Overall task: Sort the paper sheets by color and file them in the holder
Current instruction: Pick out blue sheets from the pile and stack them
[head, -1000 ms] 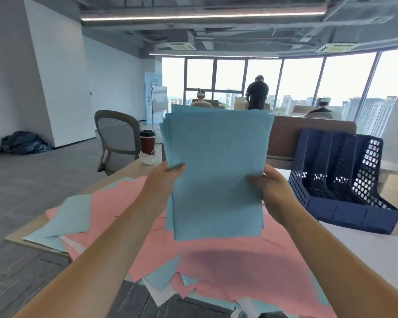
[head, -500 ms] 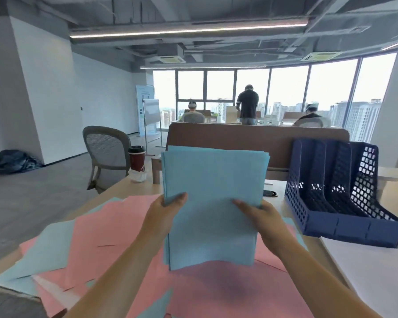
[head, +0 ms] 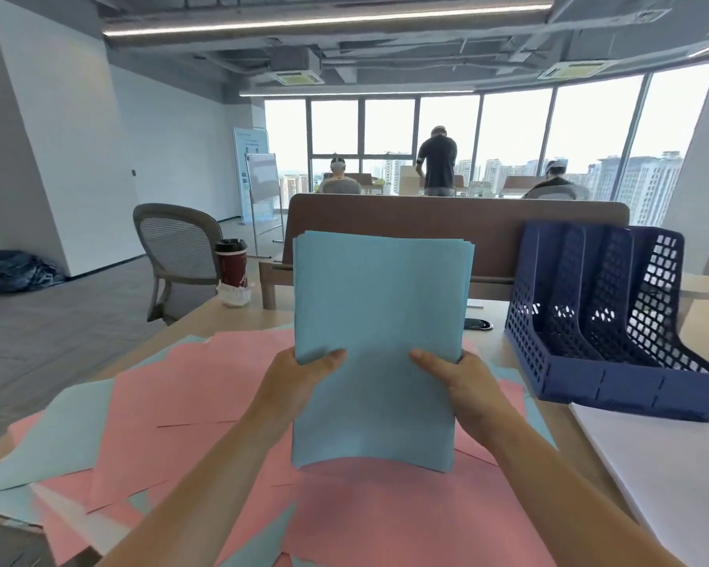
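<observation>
We held the stack of blue sheets [head: 379, 321] upright between our two hands, its lower edge hanging just above the pink sheets [head: 205, 386] spread under and around our wrists. Our left hand [head: 299, 386] gripped the stack's left edge, thumb across the front. Our right hand [head: 463, 390] gripped the right edge the same way, and the fingers behind were hidden. The holder [head: 614, 386] stood on the worktop [head: 254, 317] to the right of our right hand and a little beyond it. White sheets [head: 664, 464] lay beside our right forearm. We judged three risks. The top edges were fanned unevenly, so a loose sheet might slip out on the way across. The unsupported bottom edge bowed and might catch on a divider. Stray blue sheets [head: 58, 435] lay among the pink, left of our left forearm, and could be left behind
</observation>
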